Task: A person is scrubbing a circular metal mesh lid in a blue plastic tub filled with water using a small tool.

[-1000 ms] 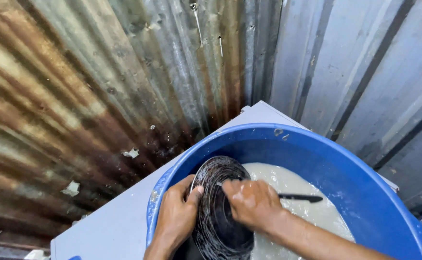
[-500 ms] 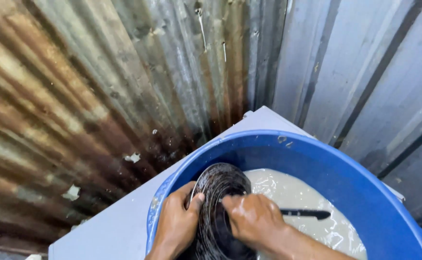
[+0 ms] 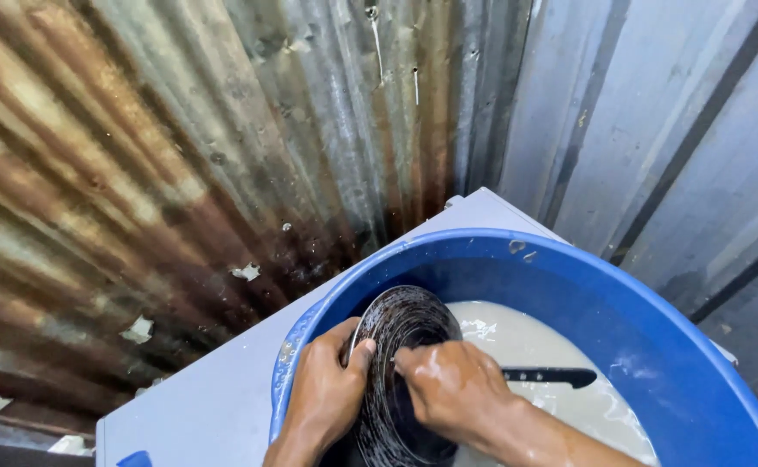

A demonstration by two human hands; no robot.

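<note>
Rusted corrugated metal wall (image 3: 180,173) at left. Left hand (image 3: 327,393) grips the rim of a round black pan (image 3: 401,363), held on edge inside the blue basin (image 3: 656,346). Right hand (image 3: 448,389), fingers clenched, presses against the pan's inner face. A black-handled knife (image 3: 552,376) lies in the cloudy water (image 3: 526,346).

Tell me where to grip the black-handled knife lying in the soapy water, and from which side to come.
Grip the knife by its black handle, the only part above the cloudy water; the blade end is hidden behind the right hand. It lies flat, pointing toward the basin wall, so coming from above on the right side looks best.
</note>
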